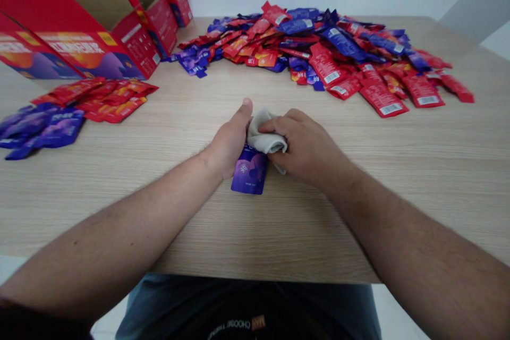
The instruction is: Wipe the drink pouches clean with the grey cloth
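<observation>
Near the middle of the table, a purple sachet (249, 172) with a printed front faces up toward me. My left hand (231, 141) grips its left side, thumb pointing up and the other fingers hidden behind it. A folded grey-white cloth (263, 135) is bunched in my right hand (305, 143), its fingers closed around it. The cloth lies against the sachet's upper part and covers it. Both hands are close together, just above the table top.
A wide heap of red and purple sachets (287, 45) lies along the table's back. Smaller piles of red sachets (95, 96) and purple sachets (43, 125) are at left. Behind them stand open red boxes (91, 53). The table's front edge (263, 278) runs before my lap.
</observation>
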`<state>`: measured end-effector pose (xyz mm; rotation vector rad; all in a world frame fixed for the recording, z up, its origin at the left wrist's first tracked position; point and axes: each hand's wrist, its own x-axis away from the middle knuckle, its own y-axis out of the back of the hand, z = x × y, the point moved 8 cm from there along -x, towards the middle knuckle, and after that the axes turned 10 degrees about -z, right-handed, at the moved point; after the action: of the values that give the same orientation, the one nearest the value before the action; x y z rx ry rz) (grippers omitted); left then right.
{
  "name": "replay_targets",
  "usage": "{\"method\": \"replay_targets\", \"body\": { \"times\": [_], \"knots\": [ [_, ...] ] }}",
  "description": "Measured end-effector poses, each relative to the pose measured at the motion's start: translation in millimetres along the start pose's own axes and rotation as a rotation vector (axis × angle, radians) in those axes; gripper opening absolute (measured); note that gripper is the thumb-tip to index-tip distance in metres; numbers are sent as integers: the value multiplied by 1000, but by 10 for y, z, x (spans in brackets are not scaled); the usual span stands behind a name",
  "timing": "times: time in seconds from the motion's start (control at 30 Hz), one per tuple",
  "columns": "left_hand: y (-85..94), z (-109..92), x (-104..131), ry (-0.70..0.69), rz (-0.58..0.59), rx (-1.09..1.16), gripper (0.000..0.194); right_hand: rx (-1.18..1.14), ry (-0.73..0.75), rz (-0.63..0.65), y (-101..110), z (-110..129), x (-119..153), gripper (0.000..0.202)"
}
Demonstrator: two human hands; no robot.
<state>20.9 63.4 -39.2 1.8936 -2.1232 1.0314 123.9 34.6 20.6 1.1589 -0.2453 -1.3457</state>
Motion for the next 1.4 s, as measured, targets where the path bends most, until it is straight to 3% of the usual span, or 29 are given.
{"method": "replay_targets", "body": {
  "times": [0.13,0.23,0.33,0.4,0.5,0.63,0.73,0.83,1.0,1.07,1.2,1.27,1.4],
  "knots": [
    [90,-53,-38,-10,-53,-24,72,-112,88,211,-167,287,129,41],
    [136,-73,-40,-16,-95,-47,57,-172,137,390,-221,404,219,34],
    [135,-64,-23,-7,-99,-57,43,-216,161,576,-217,381,281,29],
    [130,-56,-17,0,-96,-51,41,-169,121,616,-184,260,260,27],
    [125,-63,-20,-13,-98,-40,39,-17,58,442,-69,60,120,26],
    [74,-75,-9,-30,-72,-24,39,39,2,145,26,-13,33,32],
    [35,-76,2,-43,-40,-25,43,38,-31,74,-4,-2,62,37],
    [97,-89,-17,-76,-96,-50,43,-36,15,179,-92,77,106,33],
    [155,-79,-46,-57,-116,-34,41,-272,128,514,-220,271,225,26],
    [140,-78,-35,-51,-107,-35,39,-272,130,523,-219,278,219,30],
    [85,-61,-9,-49,-104,-32,36,-33,3,155,-58,94,66,31],
    [109,-76,-17,-85,-159,-4,32,38,-62,-5,24,12,41,34],
    [192,-92,-69,-113,-238,14,17,5,-60,-100,85,-27,33,33]
  ]
}}
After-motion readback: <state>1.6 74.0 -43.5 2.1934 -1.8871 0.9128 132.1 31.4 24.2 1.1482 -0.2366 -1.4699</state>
